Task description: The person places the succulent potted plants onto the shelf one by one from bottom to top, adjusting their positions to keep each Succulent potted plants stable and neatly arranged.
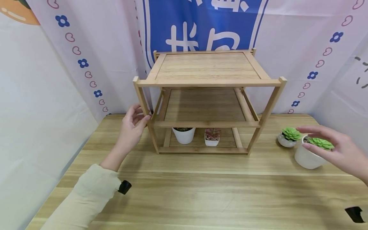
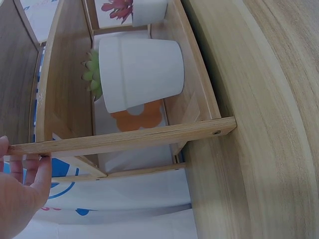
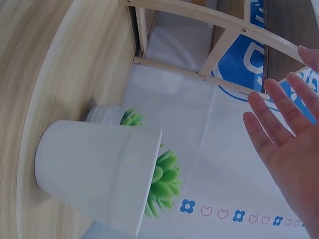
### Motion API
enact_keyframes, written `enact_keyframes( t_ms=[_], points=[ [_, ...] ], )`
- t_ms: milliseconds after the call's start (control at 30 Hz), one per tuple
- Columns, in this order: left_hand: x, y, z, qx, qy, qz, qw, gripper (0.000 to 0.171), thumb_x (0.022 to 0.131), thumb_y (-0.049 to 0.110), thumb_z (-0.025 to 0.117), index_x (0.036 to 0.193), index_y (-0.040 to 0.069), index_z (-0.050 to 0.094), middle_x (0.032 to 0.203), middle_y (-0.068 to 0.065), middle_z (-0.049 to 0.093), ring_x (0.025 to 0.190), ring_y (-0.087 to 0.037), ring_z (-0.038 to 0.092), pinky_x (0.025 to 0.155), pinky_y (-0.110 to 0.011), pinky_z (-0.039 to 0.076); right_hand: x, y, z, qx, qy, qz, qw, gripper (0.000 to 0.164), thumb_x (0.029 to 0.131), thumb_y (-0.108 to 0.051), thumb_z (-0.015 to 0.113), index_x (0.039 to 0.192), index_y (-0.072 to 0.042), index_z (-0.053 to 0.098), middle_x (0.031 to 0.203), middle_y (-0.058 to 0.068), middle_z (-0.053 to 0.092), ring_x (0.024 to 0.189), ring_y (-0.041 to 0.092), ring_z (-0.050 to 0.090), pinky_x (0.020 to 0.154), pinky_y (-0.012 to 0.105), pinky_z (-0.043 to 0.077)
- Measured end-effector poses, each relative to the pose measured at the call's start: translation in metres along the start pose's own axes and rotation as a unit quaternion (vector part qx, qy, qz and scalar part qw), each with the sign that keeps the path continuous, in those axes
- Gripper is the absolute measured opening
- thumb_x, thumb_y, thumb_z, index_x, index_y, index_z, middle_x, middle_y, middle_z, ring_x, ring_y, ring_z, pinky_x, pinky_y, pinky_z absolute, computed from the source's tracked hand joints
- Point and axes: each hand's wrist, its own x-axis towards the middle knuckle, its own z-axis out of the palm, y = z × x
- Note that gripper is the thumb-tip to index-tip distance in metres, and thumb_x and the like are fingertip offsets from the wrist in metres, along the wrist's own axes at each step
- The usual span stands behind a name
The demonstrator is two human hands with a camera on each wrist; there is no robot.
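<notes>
A three-tier wooden shelf (image 1: 207,67) stands on the table. My left hand (image 1: 133,124) holds its left front post (image 2: 119,142), thumb on one side and fingers on the other. On the bottom tier are a white pot (image 1: 184,136) with a green succulent (image 2: 92,74) and a smaller white pot (image 1: 212,143) with a reddish succulent (image 1: 212,132). At the right, my right hand (image 1: 342,150) hovers with fingers extended and nothing in it, overlapping a large white pot (image 1: 307,158) with a green succulent (image 3: 164,184). Beside that pot sits a small round pot (image 1: 286,141) with another green succulent.
The wooden table (image 1: 187,195) spreads in front of the shelf. Behind it hangs a pale cloth with a blue panel (image 1: 201,19) and white lettering. White walls (image 1: 37,111) border the table on the left and right.
</notes>
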Motion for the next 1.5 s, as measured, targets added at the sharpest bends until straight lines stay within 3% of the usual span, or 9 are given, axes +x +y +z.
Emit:
enact_keyframes(
  t_ms=[233,400,667,833,1000,1233,1500],
  points=[
    [0.001,-0.001,0.000,0.005,-0.001,0.000,1.0000,0.044,0.104,-0.001,0.055,0.144,-0.009,0.039,0.131,-0.022,0.051,0.120,-0.030,0.054,0.093,-0.016,0.053,-0.003,0.011,-0.005,-0.004,0.018,-0.028,0.999,0.054,0.085,0.013,0.074,0.130,-0.015,0.068,0.126,-0.027,0.060,0.115,-0.014,0.049,0.090,0.000,0.035],
    [0.001,-0.001,0.000,0.006,0.000,0.003,1.0000,0.044,0.104,-0.001,0.055,0.145,-0.009,0.039,0.131,-0.022,0.051,0.120,-0.031,0.054,0.093,-0.016,0.052,-0.006,0.019,-0.011,-0.013,0.049,-0.011,0.999,0.049,0.087,0.013,0.072,0.131,-0.008,0.066,0.125,-0.034,0.056,0.113,-0.016,0.046,0.096,-0.003,0.030],
    [0.000,-0.003,-0.002,0.009,0.003,0.004,0.9999,0.045,0.104,-0.002,0.054,0.146,-0.010,0.037,0.132,-0.024,0.051,0.120,-0.030,0.054,0.094,-0.016,0.052,-0.013,0.034,-0.018,-0.002,0.048,0.015,0.999,0.053,0.086,0.013,0.073,0.133,-0.010,0.065,0.125,-0.035,0.053,0.112,-0.018,0.045,0.093,-0.004,0.030],
    [0.000,0.000,-0.001,0.003,0.004,-0.015,0.9999,0.047,0.104,-0.002,0.055,0.146,-0.009,0.037,0.134,-0.024,0.050,0.122,-0.032,0.053,0.097,-0.017,0.052,-0.017,0.044,-0.020,0.007,0.050,0.029,0.998,0.061,0.086,0.013,0.073,0.138,-0.017,0.063,0.126,-0.035,0.052,0.115,-0.016,0.043,0.094,-0.004,0.028],
    [0.001,0.001,0.000,0.002,0.004,-0.024,0.9997,0.047,0.104,-0.001,0.055,0.147,-0.009,0.036,0.135,-0.024,0.050,0.124,-0.033,0.053,0.097,-0.019,0.053,-0.020,0.062,-0.021,0.048,0.055,0.012,0.997,0.077,0.080,0.022,0.070,0.141,-0.023,0.061,0.130,-0.029,0.056,0.123,-0.012,0.044,0.094,0.000,0.032],
    [0.001,0.000,-0.001,0.001,0.005,-0.018,0.9998,0.047,0.104,-0.002,0.055,0.146,-0.010,0.036,0.134,-0.024,0.050,0.123,-0.034,0.054,0.096,-0.018,0.053,-0.027,0.092,-0.023,0.069,0.061,0.000,0.996,0.096,0.068,0.030,0.070,0.149,-0.018,0.054,0.133,-0.029,0.054,0.122,-0.012,0.045,0.091,0.001,0.033],
    [0.001,0.000,0.000,0.002,0.005,-0.014,0.9999,0.046,0.104,-0.002,0.055,0.146,-0.009,0.037,0.133,-0.024,0.051,0.122,-0.033,0.054,0.097,-0.019,0.053,-0.038,0.112,-0.023,0.082,0.043,0.009,0.996,0.101,0.069,0.029,0.070,0.153,-0.022,0.049,0.134,-0.031,0.051,0.117,-0.015,0.046,0.091,0.000,0.033]
  ],
)
